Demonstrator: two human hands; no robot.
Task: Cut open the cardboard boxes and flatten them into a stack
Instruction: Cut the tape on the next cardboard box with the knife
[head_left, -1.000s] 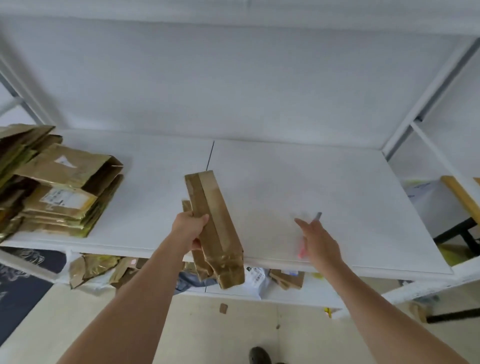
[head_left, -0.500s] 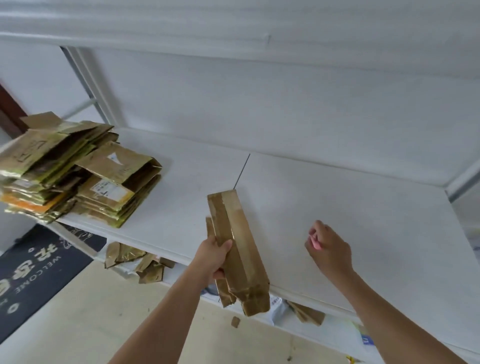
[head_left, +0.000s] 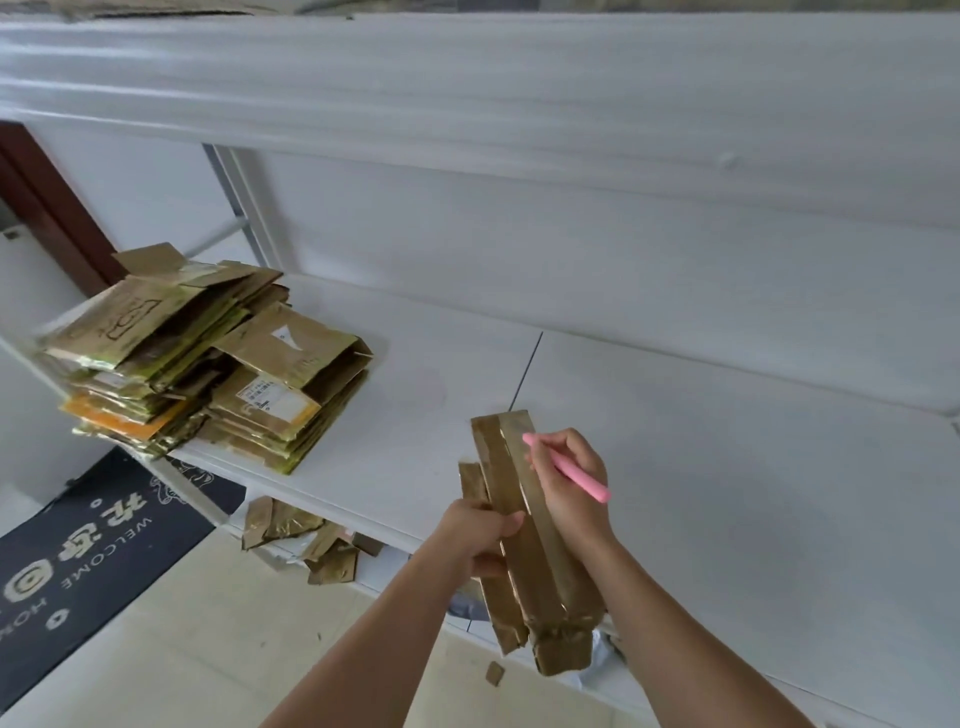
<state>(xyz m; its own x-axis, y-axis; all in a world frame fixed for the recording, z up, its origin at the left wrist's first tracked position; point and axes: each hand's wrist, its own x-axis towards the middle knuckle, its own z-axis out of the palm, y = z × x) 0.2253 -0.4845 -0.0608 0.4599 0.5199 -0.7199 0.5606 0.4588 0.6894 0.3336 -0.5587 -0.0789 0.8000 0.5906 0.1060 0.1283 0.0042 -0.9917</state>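
A left hand (head_left: 480, 538) grips a long, narrow taped cardboard box (head_left: 524, 525) around its middle, holding it tilted over the front edge of a white shelf (head_left: 727, 467). Just right of that grip, the right hand (head_left: 569, 480) pinches a pink cutter (head_left: 566, 467) against the box's upper end. Well to the left sits a stack of flattened boxes (head_left: 208, 364).

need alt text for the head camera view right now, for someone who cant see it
Left hand grips a long taped cardboard box over a white shelf while the right hand holds a pink cutter against it. A stack of flattened boxes sits at the shelf's left end.
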